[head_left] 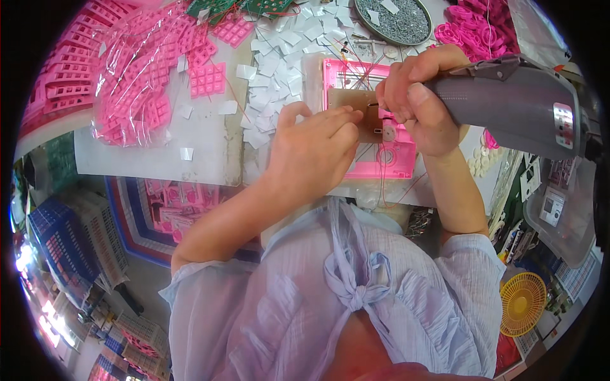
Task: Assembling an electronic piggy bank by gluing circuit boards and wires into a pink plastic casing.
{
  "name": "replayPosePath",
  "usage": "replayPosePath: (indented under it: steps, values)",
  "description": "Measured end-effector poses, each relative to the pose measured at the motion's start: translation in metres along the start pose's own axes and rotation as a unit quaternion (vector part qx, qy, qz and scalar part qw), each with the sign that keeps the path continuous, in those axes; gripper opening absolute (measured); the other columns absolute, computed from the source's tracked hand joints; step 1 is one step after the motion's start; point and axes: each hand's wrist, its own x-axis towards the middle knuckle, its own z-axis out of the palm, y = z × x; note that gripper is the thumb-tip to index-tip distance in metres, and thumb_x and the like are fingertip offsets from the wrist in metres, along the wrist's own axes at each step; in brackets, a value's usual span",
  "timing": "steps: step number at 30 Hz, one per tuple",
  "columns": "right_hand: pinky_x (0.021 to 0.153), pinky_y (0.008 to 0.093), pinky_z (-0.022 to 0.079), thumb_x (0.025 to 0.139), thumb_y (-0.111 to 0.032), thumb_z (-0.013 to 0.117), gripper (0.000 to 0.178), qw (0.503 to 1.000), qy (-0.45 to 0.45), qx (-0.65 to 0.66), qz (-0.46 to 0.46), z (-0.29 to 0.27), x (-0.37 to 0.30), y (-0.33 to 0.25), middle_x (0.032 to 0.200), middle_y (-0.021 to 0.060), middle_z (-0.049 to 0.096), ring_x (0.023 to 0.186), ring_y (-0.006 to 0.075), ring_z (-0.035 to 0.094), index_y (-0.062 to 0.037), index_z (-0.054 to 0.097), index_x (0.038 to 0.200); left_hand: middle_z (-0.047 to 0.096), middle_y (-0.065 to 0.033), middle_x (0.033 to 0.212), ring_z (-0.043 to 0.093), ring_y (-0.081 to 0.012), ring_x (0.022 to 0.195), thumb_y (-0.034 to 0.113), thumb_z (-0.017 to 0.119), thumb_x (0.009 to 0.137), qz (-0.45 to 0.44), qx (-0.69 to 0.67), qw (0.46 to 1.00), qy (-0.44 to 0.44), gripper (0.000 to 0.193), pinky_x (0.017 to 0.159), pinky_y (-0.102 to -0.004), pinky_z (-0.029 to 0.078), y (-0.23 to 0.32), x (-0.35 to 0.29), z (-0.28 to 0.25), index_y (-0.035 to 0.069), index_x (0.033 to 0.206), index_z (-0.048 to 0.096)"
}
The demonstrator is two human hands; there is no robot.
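Note:
A pink plastic housing [356, 170] lies on the bench in front of me, with a brown circuit board [348, 98] and thin red and dark wires inside it. My left hand [314, 143] rests at the housing's left side, its fingers bent together with their tips at the board's edge. What those fingertips hold, if anything, is hidden. My right hand [422, 101] is wrapped round the front end of a dark grey electric screwdriver [508, 105]. The tool's tip end points at the board's right part, beside a small round pale piece [389, 133]; my fingers partly cover it.
White paper pieces [279, 82] lie scattered left of the housing. A round tray of small screws [397, 25] stands behind it. Pink keypads [208, 79] and a bag of pink parts [136, 95] lie left; pink rings [473, 32] pile up back right. A blue crate [136, 219] stands below.

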Motion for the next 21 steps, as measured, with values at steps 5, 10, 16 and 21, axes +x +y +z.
replayPosePath:
  steps: [5,10,16,21]
  values:
    - [0.054,0.0322,0.043,0.093,-0.009,0.061,0.022,1.0,0.012,-0.021,0.017,0.01,-0.002,0.001,0.063,0.0035,0.046,0.054,0.0116,0.042,-0.01,0.039,0.093,0.071,-0.0002,0.121,0.066,-0.0134,0.111,0.011,0.07,0.084,-0.019,-0.022,1.0,0.002,0.014,0.088,-0.041,0.035,0.001,-0.002,0.001,0.012,0.091,0.059]
    - [0.052,0.0315,0.043,0.095,-0.011,0.061,0.018,0.996,0.01,-0.071,0.044,0.006,0.002,-0.007,0.06,0.003,0.046,0.051,0.0118,0.041,-0.0092,0.045,0.103,0.073,0.0013,0.11,0.068,-0.0143,0.101,0.01,0.072,0.083,-0.015,-0.017,0.999,0.031,0.015,0.098,-0.0458,0.032,0.001,0.0,0.003,0.013,0.096,0.066]
    - [0.051,0.0308,0.042,0.095,-0.024,0.064,0.026,0.998,-0.037,0.044,-0.01,0.025,0.003,-0.05,0.061,-0.0006,0.048,0.051,0.0126,0.045,-0.0102,0.047,0.109,0.075,0.0,0.093,0.071,-0.0174,0.09,0.015,0.071,0.085,-0.064,-0.108,0.991,0.042,0.007,0.115,-0.0545,0.022,0.003,0.012,-0.003,0.015,0.092,0.073]
    - [0.051,0.0312,0.043,0.095,-0.028,0.066,0.029,1.0,-0.008,0.03,-0.003,0.022,-0.005,-0.056,0.062,-0.0007,0.048,0.051,0.0126,0.046,-0.0113,0.046,0.107,0.074,0.0001,0.085,0.071,-0.0179,0.084,0.016,0.074,0.083,-0.033,-0.124,0.99,0.05,0.006,0.115,-0.0549,0.025,0.004,0.021,0.001,0.016,0.089,0.074]
